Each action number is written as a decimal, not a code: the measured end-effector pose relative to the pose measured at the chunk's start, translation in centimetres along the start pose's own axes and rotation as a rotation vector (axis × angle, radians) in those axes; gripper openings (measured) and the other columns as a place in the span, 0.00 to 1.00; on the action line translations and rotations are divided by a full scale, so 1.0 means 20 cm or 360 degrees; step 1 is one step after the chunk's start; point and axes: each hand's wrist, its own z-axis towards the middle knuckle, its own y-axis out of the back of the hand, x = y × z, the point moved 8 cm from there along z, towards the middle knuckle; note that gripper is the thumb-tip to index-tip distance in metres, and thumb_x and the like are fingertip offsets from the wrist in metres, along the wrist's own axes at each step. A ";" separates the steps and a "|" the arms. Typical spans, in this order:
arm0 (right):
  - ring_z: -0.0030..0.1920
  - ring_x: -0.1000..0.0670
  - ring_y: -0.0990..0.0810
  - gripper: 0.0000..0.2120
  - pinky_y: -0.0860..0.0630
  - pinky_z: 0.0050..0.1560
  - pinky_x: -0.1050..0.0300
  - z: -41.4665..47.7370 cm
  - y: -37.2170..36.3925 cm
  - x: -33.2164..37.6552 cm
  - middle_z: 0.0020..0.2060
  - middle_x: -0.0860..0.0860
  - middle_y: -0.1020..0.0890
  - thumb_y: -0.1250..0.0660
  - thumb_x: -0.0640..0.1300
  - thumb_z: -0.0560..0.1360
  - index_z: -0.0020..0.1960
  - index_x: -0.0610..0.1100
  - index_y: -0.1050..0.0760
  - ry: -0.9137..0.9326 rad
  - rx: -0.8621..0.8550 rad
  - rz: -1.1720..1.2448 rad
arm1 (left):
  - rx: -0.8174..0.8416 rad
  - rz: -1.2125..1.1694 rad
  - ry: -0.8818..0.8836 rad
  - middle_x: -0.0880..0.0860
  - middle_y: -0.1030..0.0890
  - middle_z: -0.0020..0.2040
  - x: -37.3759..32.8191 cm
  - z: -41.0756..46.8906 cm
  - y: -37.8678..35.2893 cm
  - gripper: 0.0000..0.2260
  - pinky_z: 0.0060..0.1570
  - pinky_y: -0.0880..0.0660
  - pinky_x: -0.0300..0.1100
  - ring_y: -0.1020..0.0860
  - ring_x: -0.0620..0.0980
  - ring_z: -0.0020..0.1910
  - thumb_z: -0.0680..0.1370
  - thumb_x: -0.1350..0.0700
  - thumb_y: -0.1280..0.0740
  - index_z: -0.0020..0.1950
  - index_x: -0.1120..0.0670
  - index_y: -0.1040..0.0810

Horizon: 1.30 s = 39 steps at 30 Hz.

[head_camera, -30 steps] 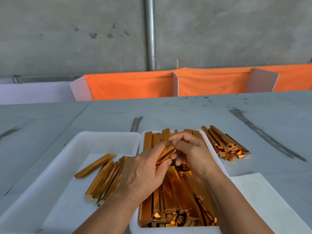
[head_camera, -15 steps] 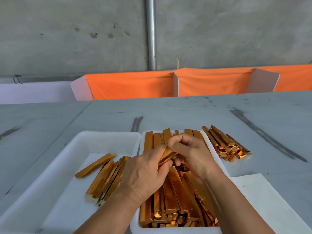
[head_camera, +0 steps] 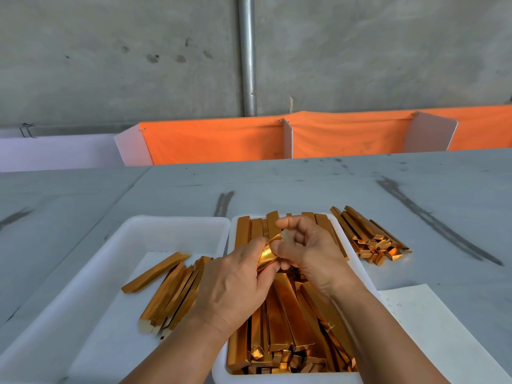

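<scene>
Together, left hand, right hand, pinching gold box

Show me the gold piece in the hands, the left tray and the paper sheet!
gold piece (head_camera: 266, 256), head view, shiny middle.
left tray (head_camera: 166, 230), head view, far wall.
paper sheet (head_camera: 432, 328), head view, bare middle.

My bare forearms come in from the lower edge and meet at centre. My left grip lies knuckles-up, fingers curled round a gold foil strip. My right grip pinches its far end, forefinger arched above.
</scene>
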 end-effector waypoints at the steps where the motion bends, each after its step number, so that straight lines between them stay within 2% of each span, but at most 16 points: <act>1: 0.30 0.53 0.21 0.16 0.22 0.36 0.62 0.00 0.00 0.00 0.35 0.48 0.20 0.28 0.31 0.73 0.57 0.45 0.24 -0.0009 -0.0001 0.0006 | 0.0002 -0.0002 -0.0002 0.44 0.19 0.41 0.00 0.00 0.00 0.16 0.29 0.34 0.29 0.21 0.42 0.33 0.77 0.41 0.33 0.60 0.47 0.26; 6: 0.31 0.52 0.19 0.13 0.21 0.39 0.60 0.00 0.01 -0.01 0.35 0.47 0.19 0.29 0.35 0.75 0.58 0.43 0.25 -0.0064 -0.0026 0.0189 | -0.0006 -0.0018 0.0041 0.43 0.21 0.40 0.02 0.00 0.00 0.16 0.30 0.37 0.28 0.26 0.41 0.32 0.78 0.38 0.38 0.59 0.46 0.28; 10: 0.31 0.49 0.18 0.07 0.19 0.36 0.61 0.00 0.02 -0.02 0.36 0.42 0.17 0.31 0.39 0.78 0.55 0.39 0.23 -0.0145 -0.0065 0.0322 | -0.0003 -0.0013 0.0044 0.43 0.22 0.41 0.03 0.00 -0.01 0.21 0.31 0.42 0.26 0.27 0.40 0.33 0.78 0.36 0.45 0.61 0.48 0.28; 15: 0.33 0.47 0.19 0.05 0.19 0.33 0.61 0.00 0.03 -0.03 0.37 0.39 0.17 0.31 0.37 0.77 0.53 0.37 0.21 -0.0204 -0.0097 0.0390 | 0.0003 -0.0023 0.0052 0.42 0.23 0.41 0.03 0.00 -0.01 0.19 0.30 0.44 0.24 0.31 0.39 0.33 0.78 0.37 0.43 0.61 0.47 0.29; 19: 0.30 0.47 0.19 0.02 0.21 0.30 0.61 0.00 0.06 -0.01 0.36 0.36 0.17 0.32 0.34 0.77 0.49 0.38 0.21 -0.0096 -0.0209 0.0146 | 0.0018 -0.0018 0.0029 0.44 0.21 0.42 0.03 0.00 -0.02 0.18 0.31 0.42 0.25 0.26 0.41 0.33 0.78 0.39 0.40 0.62 0.48 0.28; 21: 0.28 0.48 0.20 0.04 0.22 0.30 0.60 0.00 0.06 0.01 0.33 0.39 0.17 0.33 0.34 0.78 0.47 0.40 0.21 -0.0013 -0.0234 -0.0017 | 0.0031 -0.0028 0.0029 0.44 0.20 0.43 0.03 -0.01 -0.02 0.18 0.31 0.41 0.25 0.23 0.42 0.35 0.78 0.39 0.40 0.62 0.47 0.28; 23: 0.28 0.47 0.20 0.06 0.21 0.31 0.59 0.00 0.06 0.02 0.32 0.40 0.17 0.34 0.33 0.78 0.46 0.41 0.20 0.0039 -0.0226 -0.0094 | 0.0031 -0.0033 0.0034 0.44 0.20 0.43 0.03 -0.01 -0.02 0.18 0.31 0.43 0.24 0.26 0.40 0.34 0.78 0.39 0.41 0.62 0.47 0.28; 26: 0.31 0.46 0.18 0.10 0.19 0.33 0.59 0.00 0.05 0.03 0.34 0.40 0.16 0.35 0.33 0.79 0.44 0.44 0.18 0.0029 -0.0196 -0.0008 | 0.0017 -0.0031 0.0052 0.43 0.20 0.42 0.03 0.00 -0.01 0.18 0.31 0.44 0.23 0.30 0.38 0.34 0.78 0.39 0.41 0.62 0.47 0.27; 29: 0.31 0.46 0.18 0.13 0.20 0.31 0.61 0.00 0.04 0.02 0.35 0.39 0.16 0.35 0.36 0.79 0.40 0.44 0.16 -0.0046 -0.0183 0.0099 | 0.0029 -0.0014 0.0058 0.43 0.20 0.42 0.03 0.00 -0.01 0.17 0.30 0.45 0.23 0.28 0.39 0.33 0.78 0.40 0.38 0.62 0.48 0.26; 31: 0.31 0.46 0.18 0.09 0.20 0.32 0.61 0.00 0.04 0.01 0.35 0.38 0.16 0.33 0.37 0.79 0.42 0.42 0.16 -0.0077 -0.0191 0.0088 | 0.0036 -0.0013 0.0052 0.43 0.20 0.43 0.03 0.00 -0.01 0.18 0.30 0.45 0.23 0.25 0.40 0.35 0.78 0.39 0.39 0.63 0.47 0.27; 34: 0.32 0.46 0.17 0.04 0.19 0.34 0.61 0.00 0.04 0.00 0.37 0.37 0.16 0.30 0.38 0.77 0.44 0.40 0.18 -0.0083 -0.0201 0.0042 | 0.0037 -0.0017 0.0045 0.43 0.20 0.44 0.03 -0.01 -0.01 0.18 0.30 0.44 0.23 0.28 0.39 0.34 0.78 0.39 0.39 0.64 0.47 0.28; 39: 0.33 0.45 0.17 0.03 0.17 0.37 0.58 0.00 0.04 0.01 0.37 0.38 0.15 0.29 0.39 0.76 0.46 0.40 0.18 -0.0071 -0.0198 0.0019 | 0.0039 -0.0016 0.0026 0.43 0.20 0.44 0.02 0.00 -0.01 0.19 0.30 0.44 0.23 0.23 0.42 0.36 0.78 0.38 0.40 0.65 0.47 0.28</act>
